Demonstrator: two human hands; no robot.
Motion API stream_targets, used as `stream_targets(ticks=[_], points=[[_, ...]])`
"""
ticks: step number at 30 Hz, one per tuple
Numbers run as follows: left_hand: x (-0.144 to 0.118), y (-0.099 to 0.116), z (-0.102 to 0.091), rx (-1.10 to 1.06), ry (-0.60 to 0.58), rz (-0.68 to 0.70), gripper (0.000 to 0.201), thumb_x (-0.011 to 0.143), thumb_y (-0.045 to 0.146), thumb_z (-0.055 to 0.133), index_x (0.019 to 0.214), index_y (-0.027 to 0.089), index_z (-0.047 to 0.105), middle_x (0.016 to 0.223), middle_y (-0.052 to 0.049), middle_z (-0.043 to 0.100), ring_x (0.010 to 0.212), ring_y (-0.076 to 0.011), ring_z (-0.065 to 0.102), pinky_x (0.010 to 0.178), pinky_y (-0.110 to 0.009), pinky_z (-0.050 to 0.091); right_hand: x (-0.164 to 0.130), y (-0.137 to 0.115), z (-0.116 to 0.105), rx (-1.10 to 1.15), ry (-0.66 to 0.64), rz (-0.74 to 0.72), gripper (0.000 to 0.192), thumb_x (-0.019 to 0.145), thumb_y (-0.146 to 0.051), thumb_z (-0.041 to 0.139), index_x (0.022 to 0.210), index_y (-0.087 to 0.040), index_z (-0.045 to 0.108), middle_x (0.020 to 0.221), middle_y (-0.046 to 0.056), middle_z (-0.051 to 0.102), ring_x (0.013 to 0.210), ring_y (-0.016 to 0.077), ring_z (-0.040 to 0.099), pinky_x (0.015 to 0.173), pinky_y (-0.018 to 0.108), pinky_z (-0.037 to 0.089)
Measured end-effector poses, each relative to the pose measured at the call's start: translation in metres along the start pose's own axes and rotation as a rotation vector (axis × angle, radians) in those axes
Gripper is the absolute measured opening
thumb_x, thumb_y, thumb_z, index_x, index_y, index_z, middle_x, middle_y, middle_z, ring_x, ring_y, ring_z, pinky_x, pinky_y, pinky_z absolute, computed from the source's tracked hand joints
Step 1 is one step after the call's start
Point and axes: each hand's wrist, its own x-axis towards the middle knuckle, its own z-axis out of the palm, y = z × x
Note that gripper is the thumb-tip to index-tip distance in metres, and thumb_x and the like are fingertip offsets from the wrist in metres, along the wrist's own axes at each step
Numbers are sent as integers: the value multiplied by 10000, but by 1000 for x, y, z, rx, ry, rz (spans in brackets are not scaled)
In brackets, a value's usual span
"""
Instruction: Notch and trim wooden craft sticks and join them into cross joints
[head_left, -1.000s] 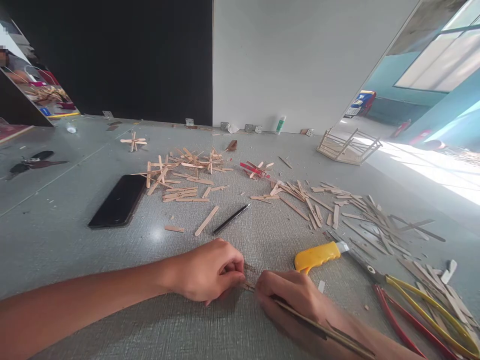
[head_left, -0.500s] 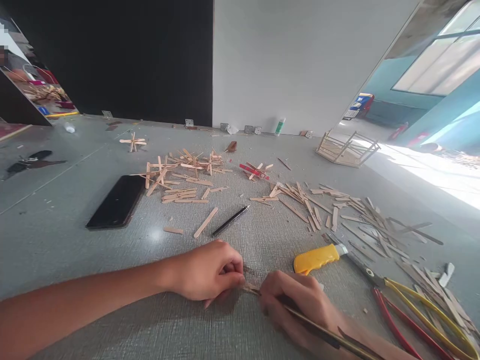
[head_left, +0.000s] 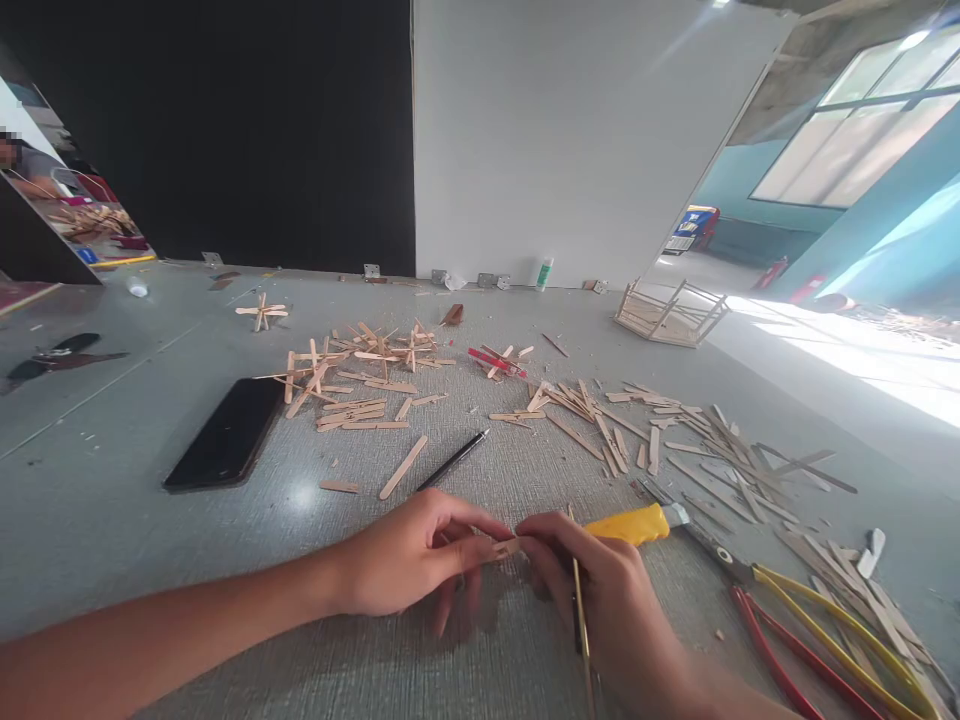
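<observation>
Fingers of a person's left hand and right hand pinch 1 small wooden piece between them over the table, a slim tool tucked in the right hand.

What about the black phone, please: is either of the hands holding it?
No, the phone lies on the table, while the left hand and right hand meet at a small wooden piece.

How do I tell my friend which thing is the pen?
Find the big dark phone on the picture's left. Go right, past a wooden stick, to just beyond the left hand. The pen is the thin black thing with a pointed, pale tip; its neighbour stick is flat and pale.
</observation>
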Motion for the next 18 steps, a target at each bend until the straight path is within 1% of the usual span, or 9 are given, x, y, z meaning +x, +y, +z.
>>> stream_targets(ticks=[4,7,10,13,18], points=[[0,1,-1,4,-7,-3,314,1038,463,544,1150,193,658,665,60,647,360,-49,507,346,-147,307,0,4,2,35,-15,-1,315,1066,-399,484,921,-196,677,594,-46,515,503,111,433,487,220,426],[0,4,-1,-16,-3,-13,242,1038,426,549,1042,190,607,665,70,636,360,-39,495,355,-141,305,0,5,3,42,-12,0,305,1069,-390,478,934,-198,672,600,-48,516,510,111,442,499,224,424],[-1,6,0,-14,5,-46,246,1023,436,561,942,205,537,686,66,635,366,-49,499,324,-141,271,0,4,2,31,-2,-4,306,1070,-384,472,926,-197,666,593,-51,504,505,111,432,494,228,412],[-1,7,-1,3,0,-60,271,1018,464,553,926,212,513,702,57,635,379,-56,512,312,-136,266,-1,1,1,22,1,-14,304,1067,-376,472,921,-195,668,588,-50,500,498,111,423,487,228,406],[-1,4,-2,28,-2,-66,292,1006,499,552,951,217,502,715,52,640,391,-61,514,298,-122,278,0,0,2,42,7,-17,285,1062,-365,479,938,-195,670,598,-42,535,501,113,449,489,224,419]])
